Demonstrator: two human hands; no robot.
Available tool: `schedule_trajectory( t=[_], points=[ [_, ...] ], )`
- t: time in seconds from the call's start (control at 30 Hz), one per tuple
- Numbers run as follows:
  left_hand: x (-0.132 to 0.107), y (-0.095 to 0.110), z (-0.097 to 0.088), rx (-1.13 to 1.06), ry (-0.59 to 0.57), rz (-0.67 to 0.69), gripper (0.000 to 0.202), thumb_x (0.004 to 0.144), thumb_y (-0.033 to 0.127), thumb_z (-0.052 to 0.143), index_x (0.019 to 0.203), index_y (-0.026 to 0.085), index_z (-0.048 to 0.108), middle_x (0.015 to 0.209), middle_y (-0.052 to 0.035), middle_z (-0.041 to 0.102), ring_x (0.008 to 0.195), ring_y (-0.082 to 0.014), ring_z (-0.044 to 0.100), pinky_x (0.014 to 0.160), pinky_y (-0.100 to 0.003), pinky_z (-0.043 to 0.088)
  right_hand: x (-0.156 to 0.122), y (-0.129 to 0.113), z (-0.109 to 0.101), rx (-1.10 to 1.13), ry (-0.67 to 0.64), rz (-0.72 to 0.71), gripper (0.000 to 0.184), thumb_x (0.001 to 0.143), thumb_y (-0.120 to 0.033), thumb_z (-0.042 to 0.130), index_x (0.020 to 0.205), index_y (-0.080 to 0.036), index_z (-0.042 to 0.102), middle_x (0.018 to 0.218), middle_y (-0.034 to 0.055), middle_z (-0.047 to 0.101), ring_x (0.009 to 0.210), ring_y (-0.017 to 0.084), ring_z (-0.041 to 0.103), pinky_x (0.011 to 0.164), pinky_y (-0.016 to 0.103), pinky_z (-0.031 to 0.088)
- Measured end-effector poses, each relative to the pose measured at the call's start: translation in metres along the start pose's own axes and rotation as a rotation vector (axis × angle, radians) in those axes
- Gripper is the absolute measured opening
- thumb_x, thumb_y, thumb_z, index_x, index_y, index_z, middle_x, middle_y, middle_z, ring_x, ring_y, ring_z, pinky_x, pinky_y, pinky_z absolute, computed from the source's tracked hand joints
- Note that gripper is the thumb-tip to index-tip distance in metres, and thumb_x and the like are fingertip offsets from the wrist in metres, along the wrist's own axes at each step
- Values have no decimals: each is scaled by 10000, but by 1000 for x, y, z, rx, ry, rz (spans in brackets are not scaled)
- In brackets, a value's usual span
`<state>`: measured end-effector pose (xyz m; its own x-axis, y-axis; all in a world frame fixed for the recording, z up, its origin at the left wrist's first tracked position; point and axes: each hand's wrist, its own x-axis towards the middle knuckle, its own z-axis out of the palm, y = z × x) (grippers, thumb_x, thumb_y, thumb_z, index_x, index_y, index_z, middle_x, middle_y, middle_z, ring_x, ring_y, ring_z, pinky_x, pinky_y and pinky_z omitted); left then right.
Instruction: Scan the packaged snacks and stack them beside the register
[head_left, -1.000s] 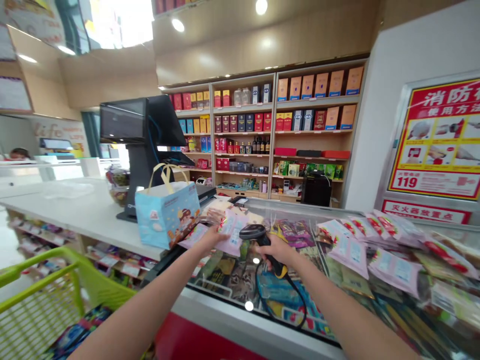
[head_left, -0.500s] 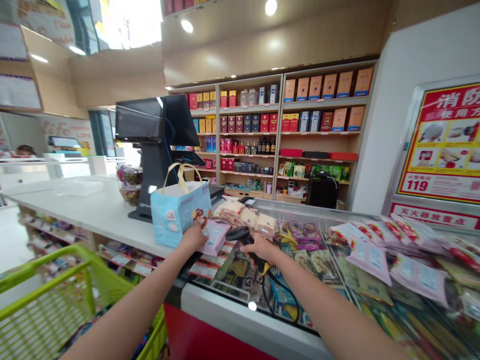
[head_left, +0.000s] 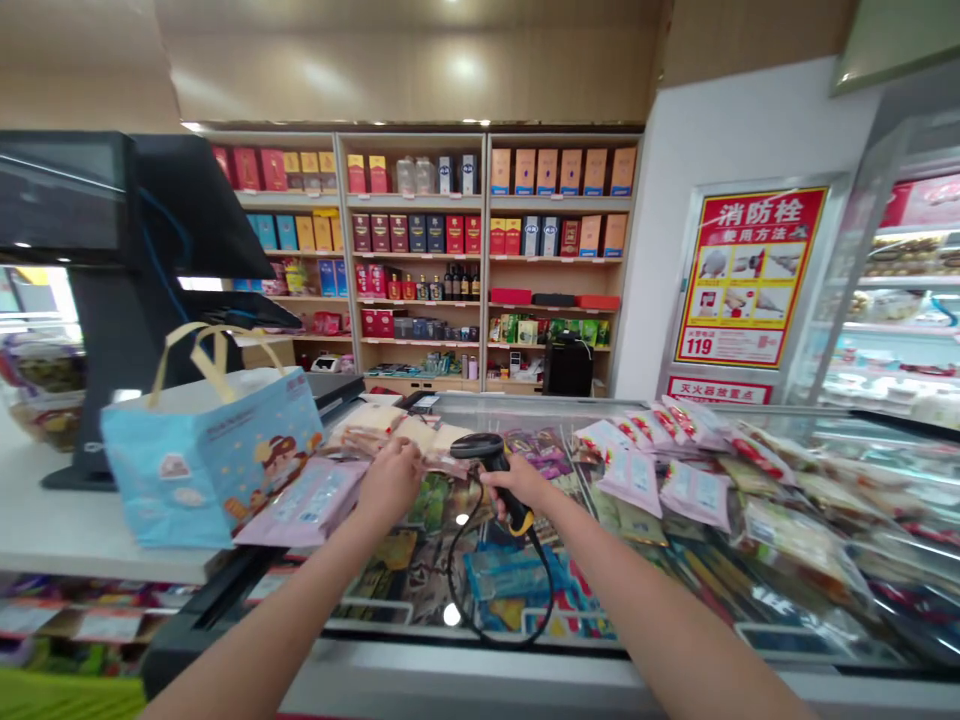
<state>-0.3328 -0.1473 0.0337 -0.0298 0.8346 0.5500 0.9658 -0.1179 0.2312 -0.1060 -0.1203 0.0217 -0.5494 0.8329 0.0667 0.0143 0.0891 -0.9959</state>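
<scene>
Well, closest in, at about 1 o'clock, the right hand [head_left: 517, 490] wrapped fully round the grip of a black-and-yellow barcode scanner [head_left: 491, 465], its cord [head_left: 450, 565] looping down onto a glass freezer lid [head_left: 420, 590]. At 11 o'clock, the left hand [head_left: 390, 485] closed on the end of a pink packet [head_left: 300, 502]. Just beyond, at 10 o'clock, a blue paper bag [head_left: 210, 455] on a white counter [head_left: 45, 520]. Farthest, at 12 o'clock, shelves [head_left: 412, 207] of boxes and bottles.

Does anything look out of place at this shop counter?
A little: the pink packet lies slumped over the edge of the white counter beside the glass-topped display case, and the black cord of the barcode scanner loops loosely across the glass. Nothing looks spilled or damaged.
</scene>
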Motion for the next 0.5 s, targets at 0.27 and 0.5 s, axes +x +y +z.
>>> schedule_trajectory(
  t=[0.27,0.5],
  points=[
    [25,154,82,-76,-199,160,305,807,213,611,1105,147,610,1115,-154,670,1139,-275,578,967,-359,421,-64,10,-98,34,275,21,309,636,-370,710,747,-203,474,488,-70,523,369,93,468,377,245,456],
    [46,250,136,-258,-438,46,393,880,439,526,1101,129,621,1094,-172,702,1066,-277,651,852,-322,473,-100,12,-163,44,457,16,303,606,-387,700,726,-193,500,475,-64,532,358,92,469,369,245,459]
  ],
)
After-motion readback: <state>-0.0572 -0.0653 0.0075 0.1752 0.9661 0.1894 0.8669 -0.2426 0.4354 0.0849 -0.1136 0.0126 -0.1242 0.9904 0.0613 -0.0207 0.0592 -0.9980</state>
